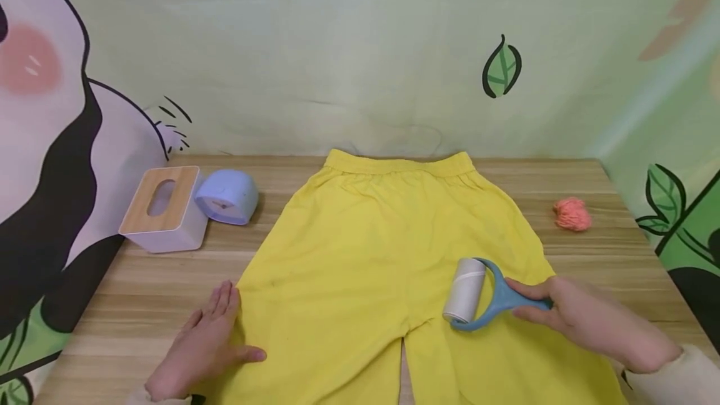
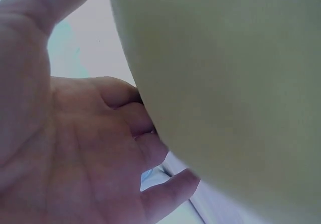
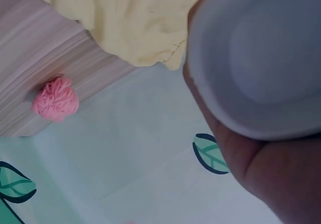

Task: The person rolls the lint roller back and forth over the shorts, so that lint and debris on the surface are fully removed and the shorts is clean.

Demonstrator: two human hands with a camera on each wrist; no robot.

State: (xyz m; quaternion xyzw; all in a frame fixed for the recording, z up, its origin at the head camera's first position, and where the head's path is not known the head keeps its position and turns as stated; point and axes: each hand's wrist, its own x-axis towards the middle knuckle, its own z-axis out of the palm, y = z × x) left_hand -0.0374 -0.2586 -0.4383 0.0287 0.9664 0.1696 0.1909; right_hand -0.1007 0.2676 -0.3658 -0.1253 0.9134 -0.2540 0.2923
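Yellow elastic-waist shorts [image 1: 360, 255] lie spread on the wooden table, waistband toward the wall. My right hand [image 1: 590, 317] grips the blue handle of a lint roller [image 1: 465, 290], whose white roll lies over the right leg near the crotch. In the right wrist view the handle's rounded end [image 3: 271, 58] fills the upper right corner, with the hand [image 3: 251, 158] around it. On the left edge of the shorts rests my left hand [image 1: 208, 336], fingers extended and thumb out over the fabric. The left wrist view shows its palm [image 2: 90, 143] beside the pale cloth [image 2: 225, 93].
At the back left stands a white tissue box [image 1: 191, 230] with a wooden lid, a blue clock [image 1: 230, 195] right beside it. A ball of coral-pink yarn [image 1: 572, 214] lies on the table [image 1: 574, 180] right of the shorts. A printed wall [image 1: 315, 67] borders the back.
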